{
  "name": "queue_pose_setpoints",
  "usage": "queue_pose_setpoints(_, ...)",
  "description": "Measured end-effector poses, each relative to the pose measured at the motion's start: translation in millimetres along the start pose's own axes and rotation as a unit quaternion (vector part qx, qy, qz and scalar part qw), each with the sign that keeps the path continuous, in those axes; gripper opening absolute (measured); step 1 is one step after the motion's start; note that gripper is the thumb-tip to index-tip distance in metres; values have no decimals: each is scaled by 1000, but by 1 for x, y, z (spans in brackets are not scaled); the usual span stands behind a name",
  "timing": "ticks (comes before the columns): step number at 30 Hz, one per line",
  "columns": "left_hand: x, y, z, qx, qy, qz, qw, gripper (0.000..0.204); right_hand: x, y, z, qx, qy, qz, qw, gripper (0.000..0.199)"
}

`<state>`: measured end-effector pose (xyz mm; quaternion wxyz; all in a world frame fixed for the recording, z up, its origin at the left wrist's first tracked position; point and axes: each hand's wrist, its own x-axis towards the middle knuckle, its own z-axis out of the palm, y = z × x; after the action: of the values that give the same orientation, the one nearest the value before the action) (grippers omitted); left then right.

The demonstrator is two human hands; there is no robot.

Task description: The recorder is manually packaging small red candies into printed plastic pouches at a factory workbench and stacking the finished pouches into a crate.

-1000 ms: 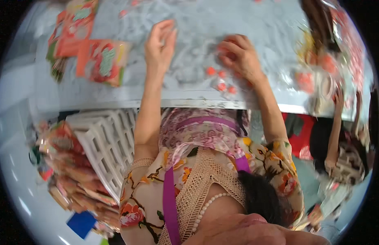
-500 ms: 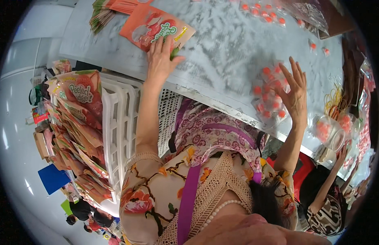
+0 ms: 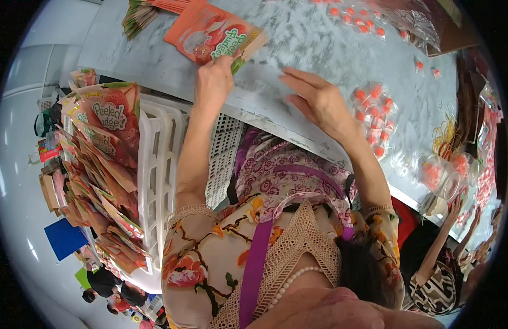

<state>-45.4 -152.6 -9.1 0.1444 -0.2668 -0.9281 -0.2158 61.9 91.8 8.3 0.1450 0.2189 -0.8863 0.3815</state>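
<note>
A flat orange-red pouch printed with fruit lies tilted on the grey marbled table. At its near edge my left hand has its fingers curled and pinches the corner, which is lifted slightly. My right hand hovers above the table to the right of the pouch, its fingers stretched out, slightly blurred, with nothing visible in them. Just beyond that hand's right side sits a cluster of small clear-wrapped red pieces.
To my left, a white plastic crate is packed with filled pouches. More wrapped pieces lie at the far right. A clear jar and yellow rubber bands are near the right edge, beside another person's hands.
My right hand has swung left from the wrapped pieces toward the pouch. My left hand, flat on the pouch before, has curled its fingers onto the near edge.
</note>
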Motion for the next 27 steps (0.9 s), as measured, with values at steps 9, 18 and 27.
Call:
queue_pose_setpoints(9, 3, 33, -19, -185, -38, -152, 970, 11, 54, 11, 40, -155, 66, -165, 972, 40)
queue_pose_setpoints(18, 2, 29, -11, -302, -3, -152, 941, 16, 45, 17, 31, -211, 83, -160, 961, 32)
queue_pose_setpoints(27, 22, 67, -19, -169, -5, 3, 986, 11, 39, 19, 21, -264, 21, -135, 955, 28)
